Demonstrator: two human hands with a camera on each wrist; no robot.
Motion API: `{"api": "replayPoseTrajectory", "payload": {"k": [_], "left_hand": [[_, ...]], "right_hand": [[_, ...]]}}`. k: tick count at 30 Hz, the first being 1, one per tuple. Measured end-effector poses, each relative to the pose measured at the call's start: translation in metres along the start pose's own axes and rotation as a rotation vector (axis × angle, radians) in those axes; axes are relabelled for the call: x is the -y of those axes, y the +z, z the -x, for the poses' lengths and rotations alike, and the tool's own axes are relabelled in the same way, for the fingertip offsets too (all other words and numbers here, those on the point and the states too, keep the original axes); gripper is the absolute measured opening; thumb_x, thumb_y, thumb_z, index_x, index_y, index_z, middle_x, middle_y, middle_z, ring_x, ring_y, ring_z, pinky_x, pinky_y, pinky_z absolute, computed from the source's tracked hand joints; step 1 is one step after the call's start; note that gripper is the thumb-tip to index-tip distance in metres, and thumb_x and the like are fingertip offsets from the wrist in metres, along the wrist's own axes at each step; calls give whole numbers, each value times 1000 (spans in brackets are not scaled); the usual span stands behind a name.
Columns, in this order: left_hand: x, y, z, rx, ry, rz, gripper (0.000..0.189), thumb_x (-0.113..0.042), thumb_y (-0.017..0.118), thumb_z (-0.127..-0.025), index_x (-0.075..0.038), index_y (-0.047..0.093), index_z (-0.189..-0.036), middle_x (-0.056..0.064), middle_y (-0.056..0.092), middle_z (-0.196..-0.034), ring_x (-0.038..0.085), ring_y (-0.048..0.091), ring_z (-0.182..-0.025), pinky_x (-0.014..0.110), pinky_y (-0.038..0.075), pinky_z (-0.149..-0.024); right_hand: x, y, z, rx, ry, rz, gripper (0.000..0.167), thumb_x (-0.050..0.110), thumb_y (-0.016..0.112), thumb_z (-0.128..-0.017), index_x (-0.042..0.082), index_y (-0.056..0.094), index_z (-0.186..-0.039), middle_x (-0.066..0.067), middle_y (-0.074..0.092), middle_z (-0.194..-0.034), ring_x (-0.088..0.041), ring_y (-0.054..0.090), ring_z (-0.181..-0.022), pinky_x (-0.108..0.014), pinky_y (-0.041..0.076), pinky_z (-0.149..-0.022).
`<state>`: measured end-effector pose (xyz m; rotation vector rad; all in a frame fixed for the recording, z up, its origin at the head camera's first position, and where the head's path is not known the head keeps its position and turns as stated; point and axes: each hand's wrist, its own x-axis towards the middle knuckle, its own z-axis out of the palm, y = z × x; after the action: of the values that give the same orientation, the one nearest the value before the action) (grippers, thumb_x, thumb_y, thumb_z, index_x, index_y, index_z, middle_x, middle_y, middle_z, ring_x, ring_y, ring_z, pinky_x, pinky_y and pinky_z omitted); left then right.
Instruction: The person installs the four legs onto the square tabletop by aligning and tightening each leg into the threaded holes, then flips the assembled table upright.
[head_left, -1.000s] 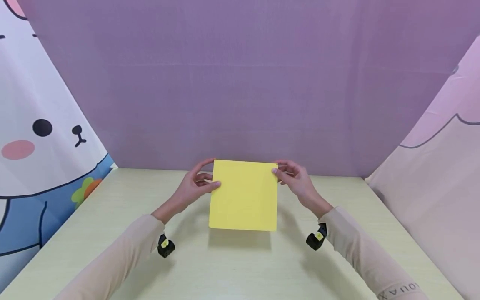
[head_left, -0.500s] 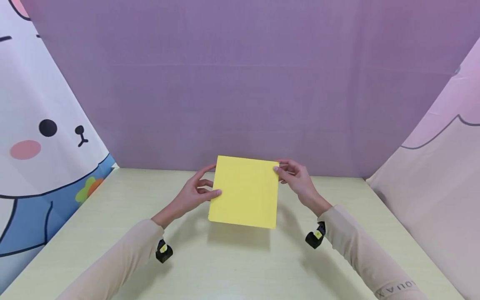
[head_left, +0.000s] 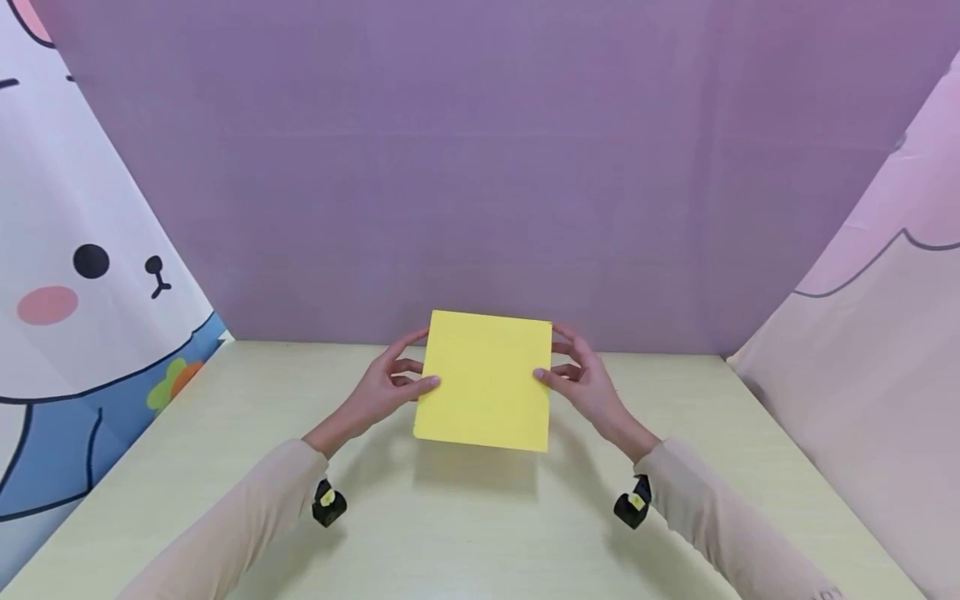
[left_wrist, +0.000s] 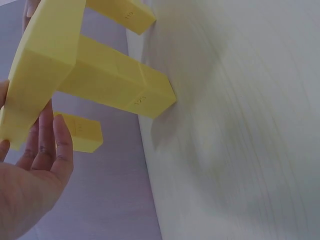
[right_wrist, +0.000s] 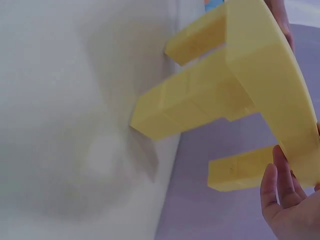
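Observation:
A small yellow stool (head_left: 483, 383) with a flat square top is held over the middle of the table. My left hand (head_left: 375, 390) grips the left edge, thumb on the top and the other fingers along the side and below. On the opposite edge my right hand (head_left: 592, 393) grips likewise, its thumb partway down. Both wrist views show thick blocky legs beneath the top; one leg (left_wrist: 120, 75) has small marks like "123" by its end. In the right wrist view, the nearest leg (right_wrist: 185, 102) ends close over the tabletop, its shadow beside it.
The pale wood-look table (head_left: 465, 542) meets a purple cloth backdrop (head_left: 480, 167) at its far edge. Printed cloths with a cartoon animal (head_left: 90, 333) and a pink pattern (head_left: 877, 350) hang at the sides. Black wrist cameras (head_left: 328, 504) hang below the sleeves.
The stool's top has turned slightly, its left side lifting in view. My left thumb sits lower on its edge. My right hand has slid from the far corner down the right edge.

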<state>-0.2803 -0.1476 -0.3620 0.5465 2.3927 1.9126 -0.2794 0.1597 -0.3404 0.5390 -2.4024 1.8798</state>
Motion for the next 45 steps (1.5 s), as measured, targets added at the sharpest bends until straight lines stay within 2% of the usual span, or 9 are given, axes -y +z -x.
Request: {"api": "replayPoseTrajectory", "payload": {"k": [6, 18, 24, 32, 39, 45], "left_hand": [[0, 0, -2, -13, -14, 11, 72, -26, 73, -77, -37, 35, -137, 18, 61, -105, 23, 66, -76, 35, 56, -71], [-7, 0, -7, -13, -54, 10, 70, -24, 72, -78, -34, 36, -137, 20, 59, -105, 20, 66, -77, 36, 56, -73], [-14, 2, -8, -7, -90, 26, 70, -24, 72, -78, -34, 36, -137, 19, 59, -107, 17, 63, -88, 37, 56, -74], [-16, 6, -4, -21, -156, 42, 70, -26, 72, -78, -34, 36, -137, 16, 59, -105, 15, 62, -87, 35, 56, -73], [-14, 9, -1, -21, -205, 20, 69, -33, 72, -78, -34, 36, -137, 14, 60, -104, 15, 62, -85, 34, 56, -73], [-15, 12, 1, -25, -250, 14, 71, -36, 72, -77, -33, 35, -137, 15, 63, -105, 17, 62, -75, 39, 55, -75]], "right_hand": [[-3, 3, 5, -10, -11, 11, 72, 13, 69, -82, 32, 31, -140, -11, 48, -127, -16, 61, -85, -22, 52, -76], [-2, 2, -2, -27, -22, 41, 70, 10, 67, -82, 24, 33, -142, -16, 51, -123, -13, 62, -77, -21, 52, -73], [-1, -2, -3, -18, 2, 64, 69, 14, 67, -83, 22, 33, -142, -16, 52, -123, -13, 61, -78, -22, 52, -75], [3, -6, -2, 5, 25, 106, 67, 20, 68, -83, 22, 35, -141, -14, 54, -122, -19, 62, -86, -26, 51, -78], [2, -8, -2, 19, 35, 145, 65, 23, 67, -83, 18, 36, -141, -14, 54, -122, -24, 55, -105, -29, 50, -80], [0, -10, -2, 41, 88, 150, 63, 24, 65, -85, 14, 37, -140, -17, 54, -124, -27, 58, -102, -29, 49, -73]]}}
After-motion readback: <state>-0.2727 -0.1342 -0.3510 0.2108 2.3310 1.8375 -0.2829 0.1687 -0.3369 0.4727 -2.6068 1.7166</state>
